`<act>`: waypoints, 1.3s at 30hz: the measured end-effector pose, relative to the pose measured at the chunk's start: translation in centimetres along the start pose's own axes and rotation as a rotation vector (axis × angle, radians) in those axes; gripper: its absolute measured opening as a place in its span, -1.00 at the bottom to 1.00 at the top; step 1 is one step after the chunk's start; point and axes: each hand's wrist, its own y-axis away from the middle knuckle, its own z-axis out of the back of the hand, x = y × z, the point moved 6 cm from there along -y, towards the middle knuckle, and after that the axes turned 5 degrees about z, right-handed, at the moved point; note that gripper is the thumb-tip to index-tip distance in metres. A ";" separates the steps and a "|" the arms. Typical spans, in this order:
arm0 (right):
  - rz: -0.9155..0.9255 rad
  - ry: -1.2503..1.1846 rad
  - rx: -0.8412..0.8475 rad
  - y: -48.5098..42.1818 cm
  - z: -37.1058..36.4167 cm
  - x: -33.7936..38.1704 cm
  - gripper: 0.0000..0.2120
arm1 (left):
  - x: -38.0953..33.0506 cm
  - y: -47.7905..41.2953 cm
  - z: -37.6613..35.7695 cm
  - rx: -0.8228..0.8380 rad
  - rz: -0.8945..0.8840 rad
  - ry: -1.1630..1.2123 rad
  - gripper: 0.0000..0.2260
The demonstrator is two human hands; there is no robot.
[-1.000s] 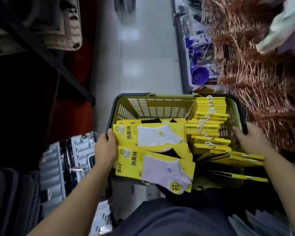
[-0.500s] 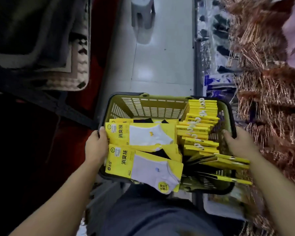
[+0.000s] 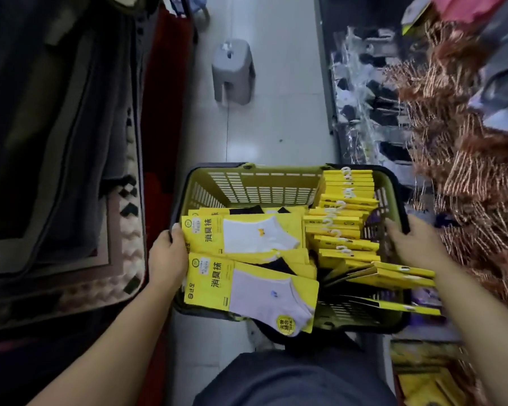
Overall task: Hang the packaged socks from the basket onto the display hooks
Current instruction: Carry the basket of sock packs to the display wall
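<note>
Both side rims of the basket (image 3: 261, 189) are gripped, left hand (image 3: 166, 259) and right hand (image 3: 408, 241) flanking the sock packs (image 3: 247, 238); display hooks (image 3: 467, 177) fill frame right, nearer the right hand.

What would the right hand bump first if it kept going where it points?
Probably the upright sock packs in the basket, just past the rim the right hand grips, though depth is unclear.

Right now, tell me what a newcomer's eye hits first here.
Bright yellow sock packs sit in a green basket at centre, held at its sides by the left hand and right hand. Coppery hooks bristle along the right, and a grey stool stands on the floor beyond.
</note>
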 end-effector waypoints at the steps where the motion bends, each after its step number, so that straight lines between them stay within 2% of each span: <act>1: 0.004 0.002 0.000 -2.4 0.3 1.2 -0.74 | -2.1 -1.9 -0.3 -0.007 -0.005 -0.002 -0.55; 5: 0.011 -0.019 0.001 -13.3 1.3 5.4 -0.63 | -10.5 -9.4 -2.4 -0.023 -0.017 0.007 -0.58; 10: 0.060 0.038 0.029 -26.6 3.6 11.4 -0.70 | -20.1 -17.2 -4.6 -0.054 0.024 0.012 -0.58; 15: 0.059 0.038 0.065 -38.6 6.3 18.2 -0.65 | -30.2 -25.1 -6.2 -0.054 0.022 0.047 -0.57; 20: 0.054 0.055 0.017 -50.0 7.6 24.6 -0.77 | -40.3 -35.4 -8.2 -0.026 -0.011 0.060 -0.56; 26: -0.014 0.036 -0.062 -62.6 8.6 30.6 -0.71 | -54.0 -49.2 -11.1 0.033 -0.108 0.023 -0.59; 32: -0.132 -0.018 -0.142 -73.3 10.9 34.2 -0.64 | -68.6 -60.1 -14.0 0.089 -0.205 -0.056 -0.57; 39: -0.238 0.000 -0.254 -86.2 13.9 35.4 -0.61 | -85.6 -71.5 -22.1 0.163 -0.281 -0.141 -0.57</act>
